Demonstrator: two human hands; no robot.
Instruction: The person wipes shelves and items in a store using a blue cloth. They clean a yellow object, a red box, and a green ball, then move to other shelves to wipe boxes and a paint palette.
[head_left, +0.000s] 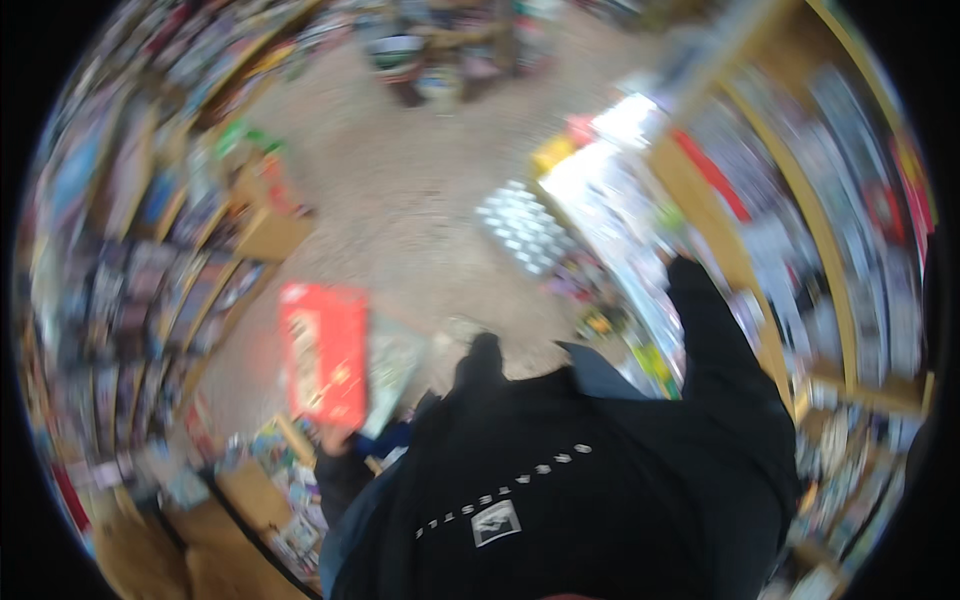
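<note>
A flat red rectangular packet (330, 360) with gold markings is gripped at its lower edge by my left hand (337, 437). Behind the packet a pale greenish flat sheet or pack (391, 364) shows in part; whether my hand holds it too is unclear. My right arm reaches forward on the right. There my right hand (673, 257), small and blurred, is at the shiny plastic-wrapped goods (619, 206) beside a wooden shelf. Its fingers cannot be made out. Motion blur covers most of the view.
Wooden shelves (806, 232) full of goods rise on the right, with more stocked shelving (142, 277) on the left. A silvery studded pack (525, 225) is near the right-hand goods. Cardboard boxes (225, 547) stand at lower left. Stools or buckets (397, 60) are ahead on the floor (397, 172).
</note>
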